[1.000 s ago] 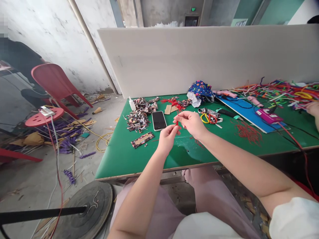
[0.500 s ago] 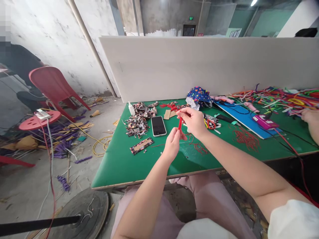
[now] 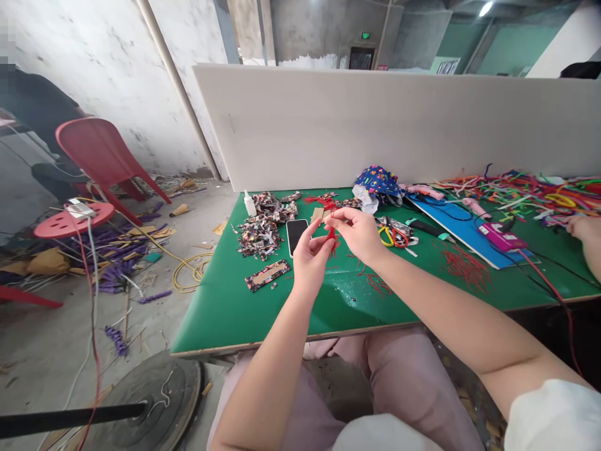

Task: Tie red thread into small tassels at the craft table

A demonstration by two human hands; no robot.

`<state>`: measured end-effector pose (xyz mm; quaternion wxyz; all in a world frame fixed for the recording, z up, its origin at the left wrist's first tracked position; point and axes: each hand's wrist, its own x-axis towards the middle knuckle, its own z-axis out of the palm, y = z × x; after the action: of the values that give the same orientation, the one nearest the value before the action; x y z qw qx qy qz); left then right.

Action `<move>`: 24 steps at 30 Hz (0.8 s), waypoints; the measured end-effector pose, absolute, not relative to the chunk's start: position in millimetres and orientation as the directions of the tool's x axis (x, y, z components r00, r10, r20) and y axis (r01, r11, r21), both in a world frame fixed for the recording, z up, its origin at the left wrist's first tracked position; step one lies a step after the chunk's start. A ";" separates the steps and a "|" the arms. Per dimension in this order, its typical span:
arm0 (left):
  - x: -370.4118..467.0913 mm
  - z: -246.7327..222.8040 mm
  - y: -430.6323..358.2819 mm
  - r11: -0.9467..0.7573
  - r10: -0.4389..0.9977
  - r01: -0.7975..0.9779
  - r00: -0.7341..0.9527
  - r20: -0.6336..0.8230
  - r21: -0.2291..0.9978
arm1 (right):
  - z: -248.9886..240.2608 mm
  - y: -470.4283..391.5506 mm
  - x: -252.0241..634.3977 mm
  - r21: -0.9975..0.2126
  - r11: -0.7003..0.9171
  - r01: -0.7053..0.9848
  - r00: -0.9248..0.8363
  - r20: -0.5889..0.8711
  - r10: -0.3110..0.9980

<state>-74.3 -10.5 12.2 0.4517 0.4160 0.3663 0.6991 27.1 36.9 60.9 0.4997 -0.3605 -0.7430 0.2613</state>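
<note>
Over the green table (image 3: 291, 313), a small red tassel (image 3: 332, 243) of thin strands hangs between my two hands. My left hand (image 3: 312, 258) holds its body between thumb and fingers. Close above, my right hand (image 3: 355, 233) pinches at the tassel's top; the fingers hide the detail there. A phone (image 3: 296, 235) lies just beyond my left hand, partly covered by it. Loose red cords (image 3: 375, 283) are on the table below my right wrist. Scissors with yellow and red handles (image 3: 399, 235) lie to the right of that hand.
Patterned fabric pieces (image 3: 258, 235) and a white glue bottle (image 3: 249, 204) are at the left. A patterned strip (image 3: 267, 275) lies nearer. Right are pliers (image 3: 429, 229), a blue board (image 3: 460, 232), a purple device (image 3: 501, 237) with cables, colourful strips (image 3: 539, 194) and another person's hand (image 3: 585, 232).
Both hands have shifted slightly left. My left hand has turned and its fingers have moved up to the tassel, now covering part of the phone. The camera view has shifted a little.
</note>
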 end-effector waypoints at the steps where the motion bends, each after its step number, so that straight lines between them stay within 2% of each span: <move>1: -75.2 12.2 -11.3 -0.314 0.941 -0.343 -0.234 0.243 0.885 | 63.3 38.3 26.8 -0.769 0.589 0.248 -0.229 0.545 0.807; 5: -80.4 8.7 -13.7 -0.275 0.956 -0.351 -0.197 0.216 0.895 | 73.5 42.9 27.7 -0.819 0.543 0.185 -0.172 0.517 0.839; 9: -88.6 5.5 -13.3 -0.203 0.974 -0.352 -0.167 0.152 0.914 | 76.7 42.8 27.2 -0.819 0.544 0.182 -0.173 0.518 0.838; 14: -92.1 12.6 -13.5 -0.257 0.966 -0.496 -0.145 0.213 0.829 | 66.6 35.9 18.2 -0.830 0.536 0.156 -0.262 0.488 0.832; 18: -87.7 17.1 -13.9 -0.251 0.968 -0.565 -0.159 0.195 0.786 | 61.0 31.7 11.7 -0.866 0.488 0.111 -0.297 0.440 0.848; 24: -89.7 11.3 -13.8 -0.197 0.980 -0.519 -0.110 0.163 0.832 | 68.0 37.4 12.8 -0.818 0.555 0.152 -0.230 0.517 0.825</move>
<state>-89.7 -13.8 11.3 0.5533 0.3729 0.3091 0.6777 12.8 37.4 68.0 0.5177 -0.3420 -0.7138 0.3247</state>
